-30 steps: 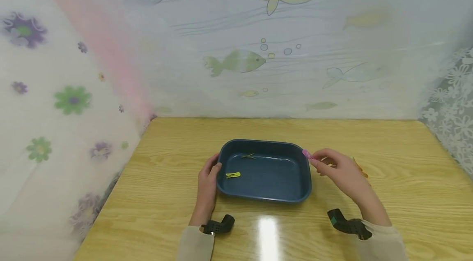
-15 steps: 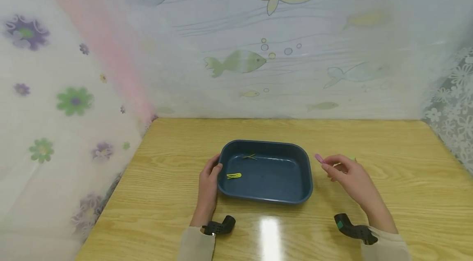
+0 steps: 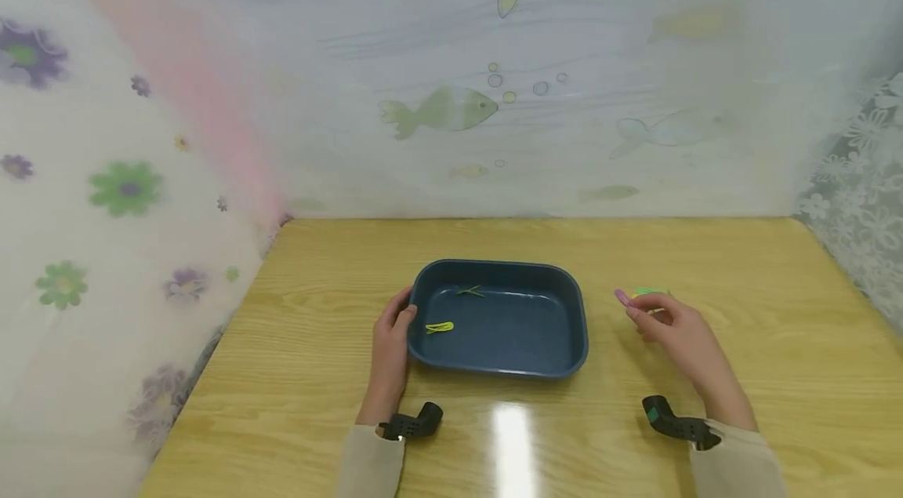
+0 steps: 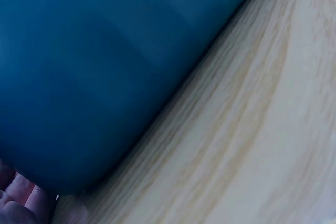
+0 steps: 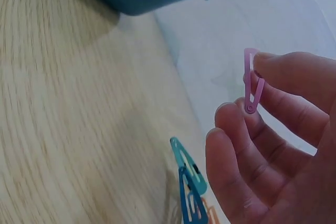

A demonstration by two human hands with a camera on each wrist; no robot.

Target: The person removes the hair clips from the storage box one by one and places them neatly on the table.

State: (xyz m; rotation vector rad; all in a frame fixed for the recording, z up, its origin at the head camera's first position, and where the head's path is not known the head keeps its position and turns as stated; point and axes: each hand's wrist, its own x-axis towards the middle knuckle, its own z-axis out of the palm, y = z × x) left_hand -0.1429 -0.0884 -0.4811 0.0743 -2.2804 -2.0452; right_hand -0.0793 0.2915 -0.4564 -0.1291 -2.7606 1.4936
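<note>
A pink snap hair clip [image 5: 248, 85] is pinched between the thumb and fingers of my right hand [image 3: 680, 333], to the right of the dark blue tub [image 3: 504, 337]. In the right wrist view the clip's two arms are parted. My left hand [image 3: 389, 341] grips the tub's left side, with the thumb at the rim; its fingers [image 4: 23, 198] show at a corner in the left wrist view. Inside the tub lie a yellow hair clip [image 3: 440, 328] and a thin greenish clip [image 3: 470, 291] farther back.
Several loose clips lie close together on the table by my right hand: a teal clip [image 5: 188, 166], a blue clip [image 5: 191, 200] and an orange clip [image 5: 212, 213]. Behind the wooden table [image 3: 339, 263] hangs a fish-patterned sheet [image 3: 550, 161].
My right hand has moved right, from the tub's right rim to beside the loose clips, still pinching the pink hair clip. The left hand has kept its grip on the tub.
</note>
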